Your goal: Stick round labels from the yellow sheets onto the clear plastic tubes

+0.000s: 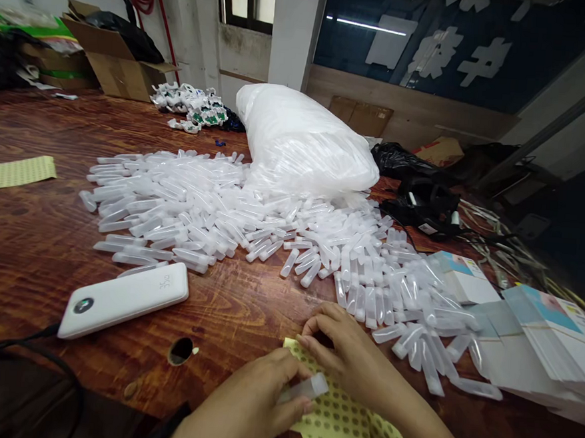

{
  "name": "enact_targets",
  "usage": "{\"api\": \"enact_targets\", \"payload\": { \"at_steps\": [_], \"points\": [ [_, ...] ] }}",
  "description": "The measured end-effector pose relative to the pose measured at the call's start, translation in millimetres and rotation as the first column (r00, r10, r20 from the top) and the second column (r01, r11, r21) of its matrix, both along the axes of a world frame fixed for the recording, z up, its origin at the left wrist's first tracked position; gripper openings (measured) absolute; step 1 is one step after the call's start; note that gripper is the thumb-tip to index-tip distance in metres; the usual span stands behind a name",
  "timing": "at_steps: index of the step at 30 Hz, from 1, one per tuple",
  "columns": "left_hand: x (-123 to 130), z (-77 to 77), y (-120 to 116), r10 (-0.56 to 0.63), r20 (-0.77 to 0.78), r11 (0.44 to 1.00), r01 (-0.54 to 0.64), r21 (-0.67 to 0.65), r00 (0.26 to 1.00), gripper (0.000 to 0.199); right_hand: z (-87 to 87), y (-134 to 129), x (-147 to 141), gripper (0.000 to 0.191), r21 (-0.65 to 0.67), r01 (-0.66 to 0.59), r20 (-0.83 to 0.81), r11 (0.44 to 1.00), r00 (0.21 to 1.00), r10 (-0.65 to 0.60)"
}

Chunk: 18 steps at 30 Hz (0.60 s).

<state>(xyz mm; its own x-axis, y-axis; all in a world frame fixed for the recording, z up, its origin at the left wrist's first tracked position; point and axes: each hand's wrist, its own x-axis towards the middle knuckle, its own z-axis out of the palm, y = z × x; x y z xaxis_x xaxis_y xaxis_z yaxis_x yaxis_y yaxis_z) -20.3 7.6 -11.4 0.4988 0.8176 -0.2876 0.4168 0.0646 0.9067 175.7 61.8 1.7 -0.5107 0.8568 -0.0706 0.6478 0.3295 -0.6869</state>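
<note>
A clear plastic tube with a frosted cap (317, 385) is held between the thumb and fingers of my left hand (254, 403), low in the middle of the view. Just above and to the right, my right hand (336, 342) has its thumb and index finger pinched at the top edge of a yellow sheet with rows of small round dots (342, 412). Whether a dot is between those fingertips is too small to tell. More yellow dotted sheet lies beneath, near my forearm. A wide heap of similar tubes (213, 203) spreads across the wooden table behind both hands.
A large white plastic bag (303, 139) stands behind the heap. A white power bank (124, 299) with a cable lies at left, near a round hole (180, 350) in the table (236, 308). Stacked cards (555, 337) sit at right. Another yellow sheet (15, 173) lies far left.
</note>
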Motion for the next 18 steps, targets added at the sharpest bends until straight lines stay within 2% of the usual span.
{"api": "enact_targets", "payload": {
  "at_steps": [5, 11, 18],
  "points": [
    [-0.2, 0.7, 1.0, 0.005, -0.005, 1.0, -0.005, 0.001, 1.0, 0.01, -2.1, 2.2, 4.2, 0.021, 0.0, 0.013, -0.019, 1.0, 1.0, -0.013],
    [0.8, -2.4, 1.3, 0.016, 0.003, 1.0, -0.016, 0.006, 1.0, 0.006, -8.0, 6.5, 0.8, 0.017, -0.026, 0.024, 0.001, 0.999, 1.0, -0.024],
    [0.7, -4.3, -0.2, 0.036, 0.028, 0.999, -0.036, 0.028, 0.999, 0.007, -1.2, 7.2, -4.4, 0.016, -0.029, -0.008, 0.012, 1.0, 1.0, 0.008]
  ]
}}
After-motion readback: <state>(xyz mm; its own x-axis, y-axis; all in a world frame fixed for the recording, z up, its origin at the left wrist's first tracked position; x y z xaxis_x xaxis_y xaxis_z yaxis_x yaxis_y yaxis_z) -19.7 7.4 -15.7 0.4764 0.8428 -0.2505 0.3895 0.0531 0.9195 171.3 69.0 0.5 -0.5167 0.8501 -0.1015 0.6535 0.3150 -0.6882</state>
